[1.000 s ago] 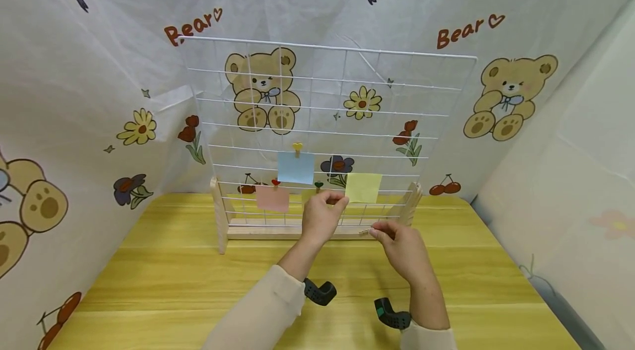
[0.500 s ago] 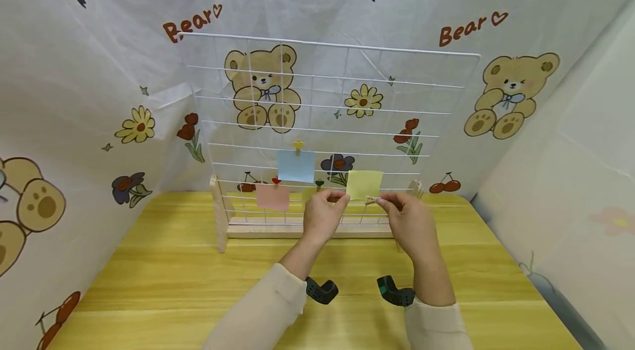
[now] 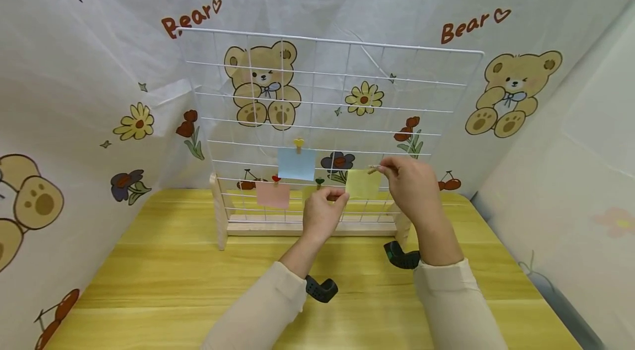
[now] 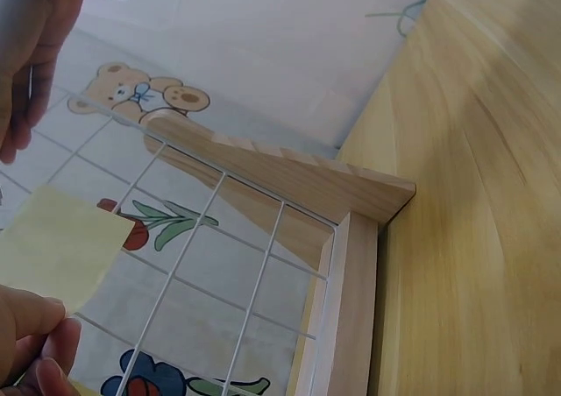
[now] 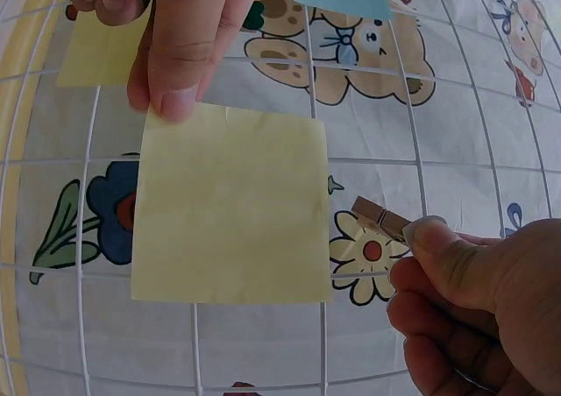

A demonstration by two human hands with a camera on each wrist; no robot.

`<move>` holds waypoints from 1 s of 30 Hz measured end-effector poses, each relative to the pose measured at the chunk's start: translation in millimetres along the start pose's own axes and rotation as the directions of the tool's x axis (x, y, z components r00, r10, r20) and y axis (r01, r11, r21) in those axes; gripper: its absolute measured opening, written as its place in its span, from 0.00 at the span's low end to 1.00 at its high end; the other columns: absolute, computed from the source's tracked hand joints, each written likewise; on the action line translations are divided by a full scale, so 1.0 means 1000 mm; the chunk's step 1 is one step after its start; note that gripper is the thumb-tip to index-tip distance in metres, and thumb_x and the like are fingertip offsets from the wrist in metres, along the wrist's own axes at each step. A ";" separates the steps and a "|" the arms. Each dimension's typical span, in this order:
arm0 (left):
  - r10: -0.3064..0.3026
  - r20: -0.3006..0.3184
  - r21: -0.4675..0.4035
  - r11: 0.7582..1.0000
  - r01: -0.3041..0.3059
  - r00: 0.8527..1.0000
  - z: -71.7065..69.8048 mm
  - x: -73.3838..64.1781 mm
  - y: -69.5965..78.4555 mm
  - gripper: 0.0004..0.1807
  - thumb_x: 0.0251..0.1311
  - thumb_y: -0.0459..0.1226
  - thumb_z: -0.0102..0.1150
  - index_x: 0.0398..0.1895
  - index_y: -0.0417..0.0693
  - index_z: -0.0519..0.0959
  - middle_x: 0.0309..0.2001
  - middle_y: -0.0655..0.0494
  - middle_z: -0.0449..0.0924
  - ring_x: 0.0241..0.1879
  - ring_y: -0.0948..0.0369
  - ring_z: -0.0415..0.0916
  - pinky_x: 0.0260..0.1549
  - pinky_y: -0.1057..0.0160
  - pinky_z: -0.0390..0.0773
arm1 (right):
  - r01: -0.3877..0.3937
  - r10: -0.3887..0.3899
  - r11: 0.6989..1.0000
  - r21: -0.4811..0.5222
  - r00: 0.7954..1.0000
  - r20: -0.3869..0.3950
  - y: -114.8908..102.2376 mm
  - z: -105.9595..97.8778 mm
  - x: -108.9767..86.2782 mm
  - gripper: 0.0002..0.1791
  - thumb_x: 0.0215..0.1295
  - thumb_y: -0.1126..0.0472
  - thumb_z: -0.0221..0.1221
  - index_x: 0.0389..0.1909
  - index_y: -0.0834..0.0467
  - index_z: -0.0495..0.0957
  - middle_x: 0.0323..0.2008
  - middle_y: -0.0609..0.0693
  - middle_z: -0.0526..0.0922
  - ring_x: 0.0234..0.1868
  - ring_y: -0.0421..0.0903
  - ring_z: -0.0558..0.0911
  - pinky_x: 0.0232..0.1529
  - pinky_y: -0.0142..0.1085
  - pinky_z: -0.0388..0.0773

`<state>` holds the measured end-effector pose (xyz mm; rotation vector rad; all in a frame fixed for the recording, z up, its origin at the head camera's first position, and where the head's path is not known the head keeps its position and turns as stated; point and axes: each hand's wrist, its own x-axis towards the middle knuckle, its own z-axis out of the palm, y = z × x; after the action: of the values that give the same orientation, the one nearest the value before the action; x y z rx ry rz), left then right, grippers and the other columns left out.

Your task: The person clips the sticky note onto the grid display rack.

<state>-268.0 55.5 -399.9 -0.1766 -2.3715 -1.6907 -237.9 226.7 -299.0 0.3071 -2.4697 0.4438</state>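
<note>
My left hand [image 3: 323, 211] pinches the lower left corner of a yellow sticky note [image 3: 362, 183], which lies against the white wire grid [image 3: 278, 127]. In the right wrist view the note [image 5: 230, 208] looks flat and unclipped along its edges. A small wooden clothespin [image 5: 381, 219] is pinched between the thumb and fingers of my right hand [image 3: 414, 187], near the note's upper right corner. The right wrist view shows a gap between clothespin and note. To the left hang a blue note [image 3: 296, 164], a pink note [image 3: 272, 195] and another yellow note [image 5: 101, 50], partly hidden by my left hand.
Wooden feet [image 3: 219, 212] and a wooden base bar [image 4: 355, 300] hold the grid upright on the wood-grain table [image 3: 173, 284]. Clips with heart tops, such as the yellow-heart clip [image 3: 299, 145], hold the other notes. Behind stands a white cloth [image 3: 317, 3] printed with bears.
My right hand has risen with the clothespin, from below the yellow note to beside its upper right corner. The left hand stays nearly still at the note's corner.
</note>
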 end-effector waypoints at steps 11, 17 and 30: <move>0.008 -0.010 0.003 1.000 -0.008 1.000 0.000 0.001 -0.002 0.09 0.66 0.45 0.66 0.41 0.53 0.89 0.38 0.56 0.88 0.32 0.61 0.81 0.29 0.63 0.74 | 0.061 -0.048 0.994 -0.096 0.991 0.125 -0.008 -0.004 0.016 0.07 0.71 0.64 0.62 0.42 0.63 0.86 0.38 0.58 0.89 0.36 0.55 0.86 0.40 0.48 0.84; 0.008 -0.008 0.005 1.000 -0.008 1.000 0.000 0.002 -0.002 0.09 0.66 0.45 0.66 0.41 0.53 0.89 0.38 0.56 0.88 0.32 0.61 0.81 0.30 0.63 0.74 | 0.079 -0.052 0.988 -0.133 0.980 0.192 -0.012 -0.006 0.025 0.07 0.71 0.63 0.63 0.40 0.60 0.88 0.36 0.55 0.90 0.34 0.53 0.86 0.38 0.47 0.83; -0.002 0.000 -0.019 1.000 0.002 1.000 0.001 0.001 -0.002 0.09 0.66 0.45 0.66 0.41 0.52 0.89 0.38 0.55 0.88 0.31 0.62 0.81 0.30 0.62 0.75 | 0.101 -0.042 0.968 -0.228 0.967 0.250 -0.012 -0.002 0.029 0.05 0.69 0.61 0.65 0.38 0.56 0.89 0.35 0.53 0.90 0.30 0.48 0.84 0.33 0.42 0.82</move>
<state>-269.7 55.9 -401.8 -0.1768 -2.3575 -1.7145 -256.3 213.6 -277.0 0.3679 -2.7066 0.0773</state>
